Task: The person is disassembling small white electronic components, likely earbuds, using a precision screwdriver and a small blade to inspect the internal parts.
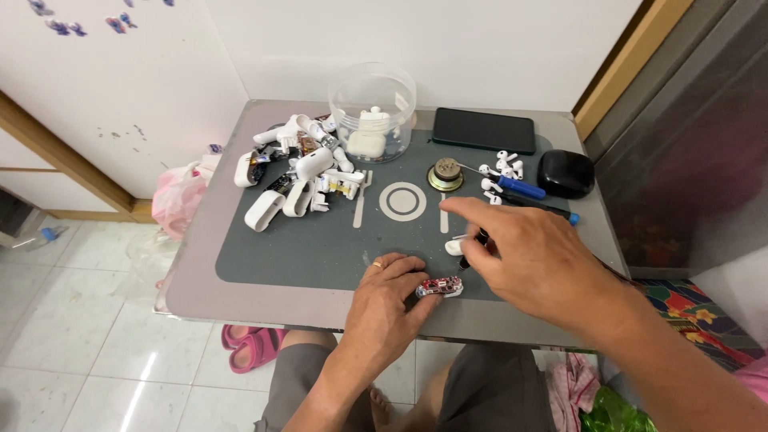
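My left hand (390,294) rests on the near edge of a grey work mat (304,248) and pinches a small red circuit board (439,286) with white plastic at its end. My right hand (528,256) hovers just right of it, holding a thin black-handled tool (481,239) that points down toward the board. A small white earbud piece (454,247) lies on the mat under the right hand's fingers.
A pile of opened white earbud cases (296,172) lies at the mat's back left. A clear round tub (373,112), a black phone (483,130), a round speaker part (446,174), a blue-handled screwdriver (520,188), loose white earbuds (504,164) and a black case (566,173) sit behind.
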